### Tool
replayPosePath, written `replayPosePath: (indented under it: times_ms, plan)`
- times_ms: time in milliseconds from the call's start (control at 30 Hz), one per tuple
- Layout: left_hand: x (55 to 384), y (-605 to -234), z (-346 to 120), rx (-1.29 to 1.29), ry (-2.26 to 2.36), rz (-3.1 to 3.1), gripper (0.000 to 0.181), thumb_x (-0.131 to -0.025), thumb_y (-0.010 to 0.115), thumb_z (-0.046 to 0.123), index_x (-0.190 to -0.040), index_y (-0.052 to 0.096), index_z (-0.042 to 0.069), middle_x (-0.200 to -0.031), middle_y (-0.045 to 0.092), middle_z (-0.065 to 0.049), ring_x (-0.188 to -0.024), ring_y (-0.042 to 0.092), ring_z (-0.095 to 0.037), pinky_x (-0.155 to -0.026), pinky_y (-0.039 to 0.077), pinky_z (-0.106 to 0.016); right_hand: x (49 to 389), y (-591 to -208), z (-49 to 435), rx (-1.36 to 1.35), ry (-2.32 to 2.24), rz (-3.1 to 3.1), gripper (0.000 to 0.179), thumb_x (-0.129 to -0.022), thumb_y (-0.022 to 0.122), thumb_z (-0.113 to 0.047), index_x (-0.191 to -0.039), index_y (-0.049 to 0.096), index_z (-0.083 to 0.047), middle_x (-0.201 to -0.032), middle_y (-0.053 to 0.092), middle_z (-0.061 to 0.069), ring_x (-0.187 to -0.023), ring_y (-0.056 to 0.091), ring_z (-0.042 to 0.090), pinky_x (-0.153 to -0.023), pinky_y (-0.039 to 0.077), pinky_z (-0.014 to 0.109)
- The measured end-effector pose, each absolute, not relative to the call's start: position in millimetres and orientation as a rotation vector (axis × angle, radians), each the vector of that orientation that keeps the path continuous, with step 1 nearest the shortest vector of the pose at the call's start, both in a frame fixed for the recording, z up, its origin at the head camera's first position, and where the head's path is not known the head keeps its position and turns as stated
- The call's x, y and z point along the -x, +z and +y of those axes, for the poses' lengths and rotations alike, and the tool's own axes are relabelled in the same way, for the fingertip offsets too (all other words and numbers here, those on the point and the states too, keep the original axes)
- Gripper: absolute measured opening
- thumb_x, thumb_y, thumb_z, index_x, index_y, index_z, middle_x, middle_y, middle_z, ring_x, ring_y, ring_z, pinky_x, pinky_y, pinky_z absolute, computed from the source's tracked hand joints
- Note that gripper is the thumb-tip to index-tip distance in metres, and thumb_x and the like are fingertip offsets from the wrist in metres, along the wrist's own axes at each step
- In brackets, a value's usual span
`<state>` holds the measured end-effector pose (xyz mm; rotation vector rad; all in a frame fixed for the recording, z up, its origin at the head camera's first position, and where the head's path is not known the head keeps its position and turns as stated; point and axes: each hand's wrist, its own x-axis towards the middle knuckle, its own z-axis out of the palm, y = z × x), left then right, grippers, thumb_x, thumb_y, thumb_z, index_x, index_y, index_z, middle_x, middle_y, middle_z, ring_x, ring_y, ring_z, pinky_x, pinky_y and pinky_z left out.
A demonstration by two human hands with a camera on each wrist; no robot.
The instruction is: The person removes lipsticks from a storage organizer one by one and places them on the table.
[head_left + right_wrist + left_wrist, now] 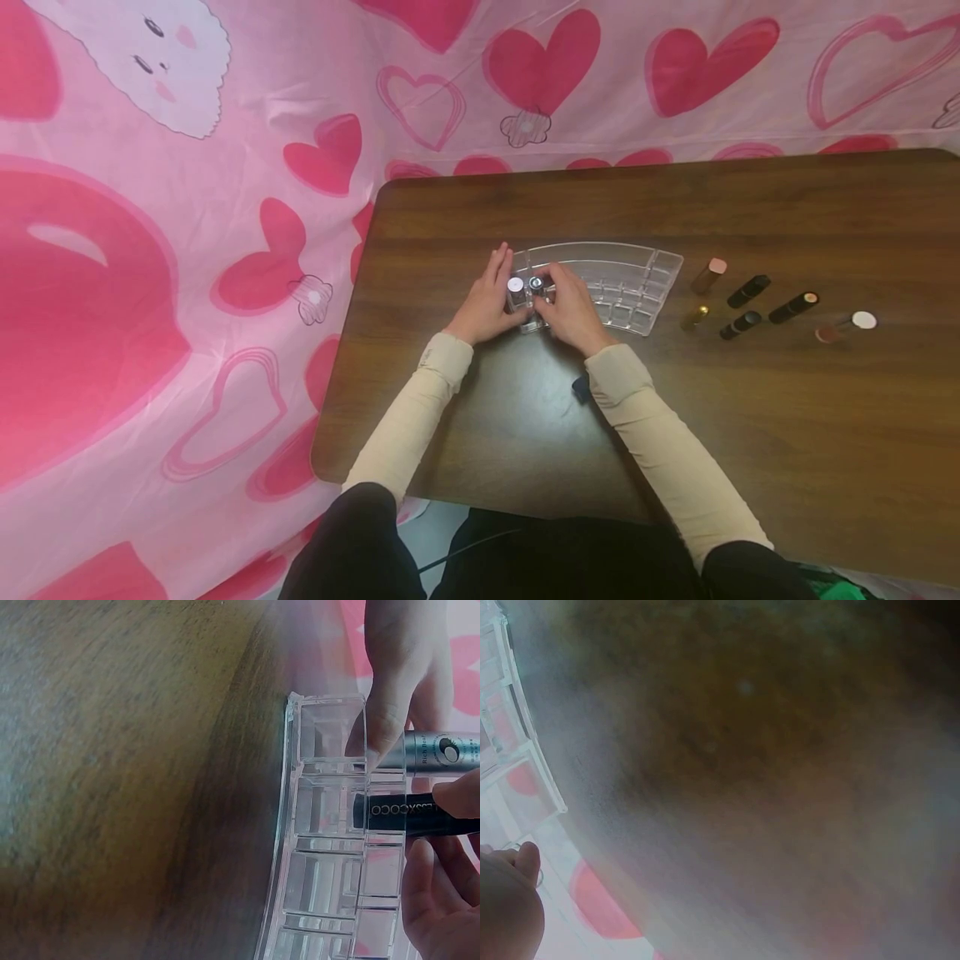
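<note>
A clear, curved cosmetics organizer [666,287] with small compartments lies on the table. At its left end my left hand [483,304] holds the corner, thumb at the front and fingers along the side. Close to that hand a silver tube [442,753] with a white top stands in the organizer. My right hand [573,312] pinches a black lettered lipstick-like tube [397,814] beside the silver one. The black tube's lower end shows through the clear wall of a compartment. In the left wrist view, only a blurred part of a hand [514,900] appears.
Right of the organizer stand a pink-topped tube [708,277], a gold tube [695,317], several black tubes [748,291] and a white-capped bottle [847,327]. A small dark object [581,388] lies against the right sleeve. The wooden table [510,433] meets a pink heart-patterned curtain.
</note>
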<state>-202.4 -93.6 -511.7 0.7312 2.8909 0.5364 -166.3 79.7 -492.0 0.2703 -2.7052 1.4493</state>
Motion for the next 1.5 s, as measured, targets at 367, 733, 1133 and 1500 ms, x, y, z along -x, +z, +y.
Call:
replayPosePath:
  times_ms: [367, 733, 1133, 1500]
  plan:
    - [203.1, -513.6, -93.3, -0.742, 0.552, 2.896, 0.107, -0.072, 0.066, 0.047, -0.145, -0.004, 0.014, -0.151, -0.013, 0.004, -0.139, -0.001, -0.021, -0.106, 0.028, -0.044, 166.3, -491.2, 80.4, -0.254, 1.461, -2.694, 0.037, -0.076, 0.064, -0.008, -0.111, 0.053, -0.005, -0.102, 0.057, 0.011, -0.084, 0.055, 0.025, -0.077, 0.046, 0.037]
    - [203.7, -514.4, -93.3, -0.718, 0.573, 2.885, 0.105, -0.072, 0.066, 0.047, -0.145, -0.001, 0.013, -0.151, -0.013, 0.006, -0.14, -0.002, -0.02, -0.106, 0.028, -0.045, 166.1, -490.7, 82.6, -0.25, 1.46, -2.632, 0.035, -0.077, 0.065, -0.009, -0.11, 0.053, -0.006, -0.101, 0.058, 0.01, -0.082, 0.056, 0.023, -0.073, 0.047, 0.034]
    - [202.7, -513.4, -93.0, -0.725, 0.571, 2.885, 0.106, -0.072, 0.066, 0.047, -0.145, -0.002, 0.013, -0.151, -0.013, 0.005, -0.139, -0.003, -0.018, -0.106, 0.028, -0.044, 164.4, -486.5, 83.2, -0.278, 1.506, -2.556, 0.033, -0.077, 0.064, -0.007, -0.108, 0.053, -0.005, -0.101, 0.058, 0.011, -0.086, 0.058, 0.027, -0.073, 0.05, 0.034]
    - [203.2, -514.1, -93.6, -0.731, 0.55, 2.892, 0.105, -0.071, 0.066, 0.047, -0.145, -0.001, 0.01, -0.151, -0.013, 0.004, -0.139, -0.002, -0.019, -0.106, 0.027, -0.044, 162.9, -480.7, 85.0, -0.301, 1.515, -2.5, 0.033, -0.077, 0.066, -0.008, -0.108, 0.053, -0.005, -0.099, 0.057, 0.011, -0.085, 0.058, 0.028, -0.071, 0.05, 0.033]
